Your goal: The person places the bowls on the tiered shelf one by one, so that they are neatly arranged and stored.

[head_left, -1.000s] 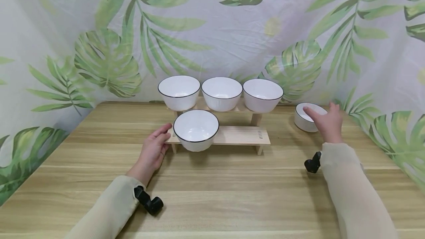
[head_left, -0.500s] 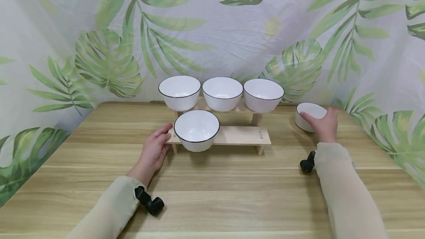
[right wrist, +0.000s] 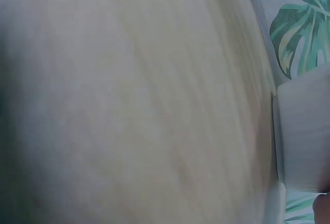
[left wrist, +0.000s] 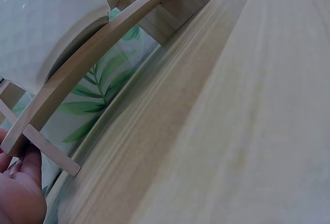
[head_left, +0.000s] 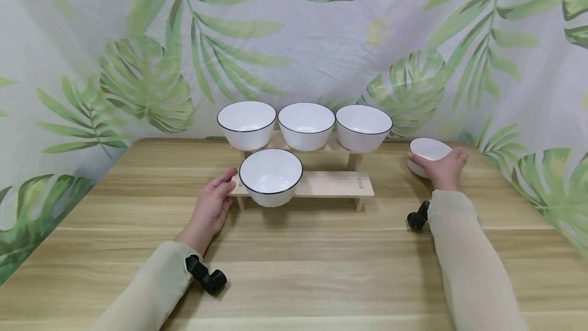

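At the left end of a two-tier wooden stand (head_left: 331, 184), my left hand (head_left: 210, 208) grips the lower shelf, thumb above and fingers curled underneath. In the left wrist view, its fingers (left wrist: 32, 165) wrap the shelf's end beside the leg. Close to that hand, a white dark-rimmed bowl (head_left: 271, 175) rests on the lower shelf. My right hand (head_left: 443, 167) holds a smaller white bowl (head_left: 429, 149) at the table's back right, thumb on its near side and fingers around the right. The right wrist view catches only part of this small bowl's wall (right wrist: 304, 136).
On the upper tier stand three white bowls side by side: a left one (head_left: 246, 124), a middle one (head_left: 306, 125) and a right one (head_left: 364, 126). A leaf-print cloth (head_left: 321, 50) hangs directly behind the wooden table (head_left: 294, 269).
My right hand has moved in leftward and closed its thumb and fingers around the small bowl. My left hand keeps its grip on the stand, and the head view has shifted slightly.
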`<state>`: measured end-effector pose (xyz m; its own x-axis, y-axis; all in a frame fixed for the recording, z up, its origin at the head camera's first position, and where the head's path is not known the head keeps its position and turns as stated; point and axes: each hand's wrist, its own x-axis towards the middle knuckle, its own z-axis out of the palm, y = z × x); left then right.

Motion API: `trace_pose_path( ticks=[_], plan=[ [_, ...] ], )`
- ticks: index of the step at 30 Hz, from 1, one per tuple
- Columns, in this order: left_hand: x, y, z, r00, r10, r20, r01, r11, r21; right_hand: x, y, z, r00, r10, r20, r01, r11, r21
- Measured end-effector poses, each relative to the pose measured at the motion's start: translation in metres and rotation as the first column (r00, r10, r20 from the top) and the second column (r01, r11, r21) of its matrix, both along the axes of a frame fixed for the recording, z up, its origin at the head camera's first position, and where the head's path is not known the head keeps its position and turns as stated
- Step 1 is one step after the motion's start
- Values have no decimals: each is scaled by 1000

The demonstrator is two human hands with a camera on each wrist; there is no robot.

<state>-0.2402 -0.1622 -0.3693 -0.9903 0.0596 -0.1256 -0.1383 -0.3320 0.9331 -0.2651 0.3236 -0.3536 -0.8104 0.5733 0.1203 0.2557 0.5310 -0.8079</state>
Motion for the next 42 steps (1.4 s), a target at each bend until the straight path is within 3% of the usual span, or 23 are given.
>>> trace_pose_path(
  ticks=[13, 24, 30, 36, 42],
  plan=[
    [-2, 0, 1, 1000, -2, -3, 2, 1000, 7, -4, 0, 5, 995, -45, 90, 41, 998, 41],
    [-1, 0, 1, 1000, 2, -2, -2, 1000, 21, 1, 0, 7, 997, -35, 68, 26, 992, 126],
    [0, -1, 1, 1000, -2, 2, 1, 1000, 9, 2, 2, 11, 998, -5, 60, -7, 981, 193],
    [0, -2, 1, 1000, 1, 1, -1, 1000, 11, 6, 0, 21, 999, 53, 12, -55, 981, 185],
    [0, -2, 1, 1000, 1, -7, -1, 1000, 16, 11, -4, 35, 994, 108, 16, -109, 979, 174]
  ],
)
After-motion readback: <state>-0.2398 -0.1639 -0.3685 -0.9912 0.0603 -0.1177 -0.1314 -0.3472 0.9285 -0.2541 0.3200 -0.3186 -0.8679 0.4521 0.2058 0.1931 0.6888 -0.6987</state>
